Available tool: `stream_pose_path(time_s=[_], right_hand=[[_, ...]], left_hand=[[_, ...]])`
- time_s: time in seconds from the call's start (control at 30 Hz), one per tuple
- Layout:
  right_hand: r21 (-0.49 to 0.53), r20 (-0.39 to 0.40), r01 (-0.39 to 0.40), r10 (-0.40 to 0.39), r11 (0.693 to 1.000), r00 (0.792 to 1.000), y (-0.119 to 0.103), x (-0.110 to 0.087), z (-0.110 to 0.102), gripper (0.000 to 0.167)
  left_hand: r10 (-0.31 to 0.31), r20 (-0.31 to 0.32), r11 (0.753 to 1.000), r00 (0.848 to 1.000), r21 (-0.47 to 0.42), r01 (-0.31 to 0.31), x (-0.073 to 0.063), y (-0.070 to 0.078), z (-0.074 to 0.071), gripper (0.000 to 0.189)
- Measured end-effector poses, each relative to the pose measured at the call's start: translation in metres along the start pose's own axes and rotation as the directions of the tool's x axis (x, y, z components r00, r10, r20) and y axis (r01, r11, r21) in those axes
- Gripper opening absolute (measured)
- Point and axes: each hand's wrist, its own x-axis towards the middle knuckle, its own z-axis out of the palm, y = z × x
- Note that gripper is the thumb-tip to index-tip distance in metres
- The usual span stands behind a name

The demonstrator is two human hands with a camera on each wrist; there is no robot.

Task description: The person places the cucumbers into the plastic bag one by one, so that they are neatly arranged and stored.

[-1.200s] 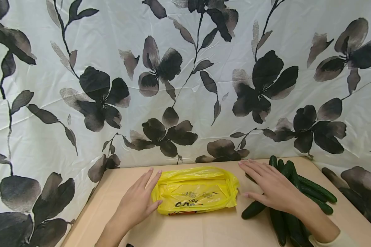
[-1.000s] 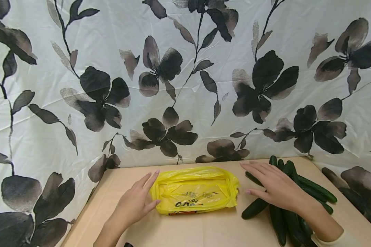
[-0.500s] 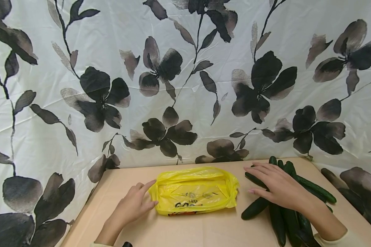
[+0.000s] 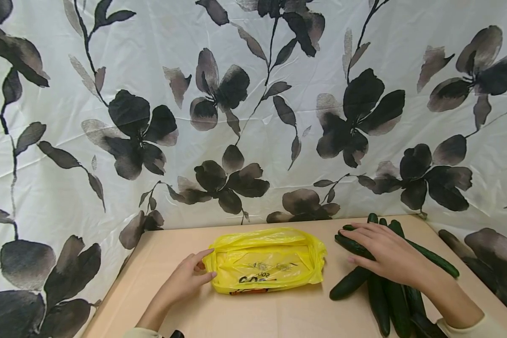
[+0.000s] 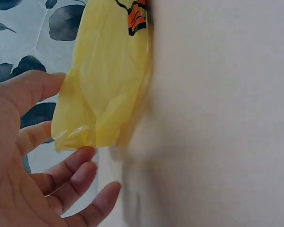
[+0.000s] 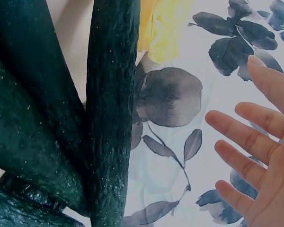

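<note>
A yellow plastic bag (image 4: pixel 270 263) with dark print lies in the middle of the table. At its left end is my left hand (image 4: pixel 185 278), thumb and fingertips at the bag's edge. In the left wrist view, the hand's fingers (image 5: pixel 71 163) are spread and slightly bent beside the crumpled end of the bag (image 5: pixel 104 80). Several dark green cucumbers (image 4: pixel 349 283) lie in a loose pile on the right. Over the pile is my right hand (image 4: pixel 395 253), fingers extended and gripping nothing. The right wrist view has its fingers spread (image 6: pixel 248 142), apart from a cucumber (image 6: pixel 111 113) standing out in front.
A light tan table surface (image 4: pixel 257 314) spreads under everything. Behind it hangs a white cloth (image 4: pixel 295 117) with grey and black flowers. A small black object (image 4: pixel 177 334) shows at the bottom edge, by the left wrist.
My left hand has drawn back and lower along the bag's left end, its fingers bending more. My right hand has shifted right over the cucumbers, away from the bag.
</note>
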Motion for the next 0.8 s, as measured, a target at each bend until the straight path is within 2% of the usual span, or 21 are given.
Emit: stream_pose_path(time_s=[0.1, 0.37, 0.53, 0.7, 0.8], right_hand=[[0.001, -0.006, -0.001, 0.001, 1.000, 1.000, 0.001, -0.002, -0.001, 0.060], [-0.013, -0.007, -0.010, 0.010, 1.000, 1.000, 0.007, -0.007, -0.005, 0.054], [-0.015, -0.013, 0.002, -0.002, 1.000, 1.000, 0.013, -0.009, -0.005, 0.049], [-0.008, -0.014, 0.007, -0.007, 1.000, 1.000, 0.020, -0.010, -0.002, 0.048], [-0.009, -0.008, -0.008, 0.008, 1.000, 1.000, 0.023, -0.011, -0.001, 0.048]], left_hand=[[-0.019, -0.004, 0.999, 1.000, -0.040, 0.019, 0.002, -0.003, 0.003, 0.066], [-0.008, 0.022, 0.996, 1.000, -0.085, 0.010, 0.006, -0.004, 0.005, 0.060], [-0.036, 0.043, 0.993, 0.998, -0.113, 0.041, 0.005, -0.003, 0.006, 0.056], [-0.056, 0.044, 0.984, 0.997, -0.165, 0.063, 0.006, -0.004, 0.007, 0.056], [-0.048, 0.043, 0.982, 0.998, -0.181, 0.055, 0.008, -0.004, 0.008, 0.058]])
